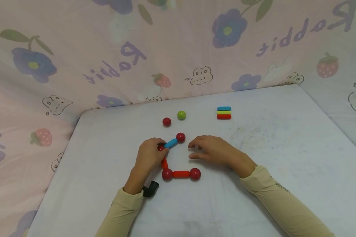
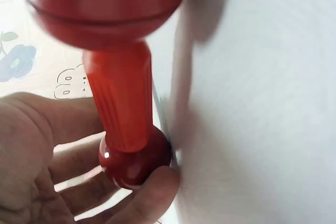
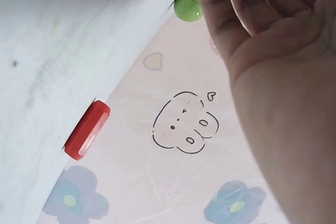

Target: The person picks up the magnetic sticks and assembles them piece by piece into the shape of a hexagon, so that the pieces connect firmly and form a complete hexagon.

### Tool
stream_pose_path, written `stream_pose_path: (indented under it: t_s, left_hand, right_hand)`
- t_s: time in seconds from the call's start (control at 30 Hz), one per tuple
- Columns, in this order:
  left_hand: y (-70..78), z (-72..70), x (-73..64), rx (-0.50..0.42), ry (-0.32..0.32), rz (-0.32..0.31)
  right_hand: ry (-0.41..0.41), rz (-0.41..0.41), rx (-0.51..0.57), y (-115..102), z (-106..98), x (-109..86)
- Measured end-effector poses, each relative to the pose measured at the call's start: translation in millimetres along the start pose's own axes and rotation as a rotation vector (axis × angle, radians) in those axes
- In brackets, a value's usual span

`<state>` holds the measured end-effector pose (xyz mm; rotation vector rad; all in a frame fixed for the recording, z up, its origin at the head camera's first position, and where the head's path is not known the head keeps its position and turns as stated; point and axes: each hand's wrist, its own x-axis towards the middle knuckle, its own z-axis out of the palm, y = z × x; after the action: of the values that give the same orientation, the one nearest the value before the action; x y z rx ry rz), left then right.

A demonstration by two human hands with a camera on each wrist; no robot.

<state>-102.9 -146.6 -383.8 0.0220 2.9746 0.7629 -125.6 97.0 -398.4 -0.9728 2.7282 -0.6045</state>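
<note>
A chain of red balls and sticks lies on the white table, bent into an open shape. My left hand (image 1: 146,154) grips the red ball (image 2: 135,163) at its upper left corner, with thumb and fingers around it. From that ball a blue stick (image 1: 171,143) runs up to another red ball (image 1: 180,137). A red stick (image 2: 123,98) leads down to a lower ball (image 1: 167,174), from which a second red stick (image 1: 181,174) reaches an end ball (image 1: 195,173). My right hand (image 1: 213,149) holds nothing, its fingers apart, just right of the blue stick's end ball.
Behind the chain lie a loose red ball (image 1: 166,122) and a green ball (image 1: 181,115). Farther right, blue (image 1: 224,108), yellow (image 1: 224,112) and red (image 1: 224,117) sticks lie side by side. A black piece (image 1: 151,190) shows by my left wrist. A patterned cloth (image 1: 172,49) hangs behind the table.
</note>
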Motion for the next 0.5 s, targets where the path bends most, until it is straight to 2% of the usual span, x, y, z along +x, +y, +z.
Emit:
stream_pose_path:
  t_s: [0.23,0.5]
  left_hand:
    - [-0.7,-3.1,0.0,0.017,0.011,-0.059]
    - [2.2,-3.0,-0.4,0.066,-0.05,-0.075]
  right_hand:
    - [0.003,-0.04,0.005,1.0,0.5,-0.2]
    - [-0.012,-0.058,-0.012,0.8,-3.0,-1.7]
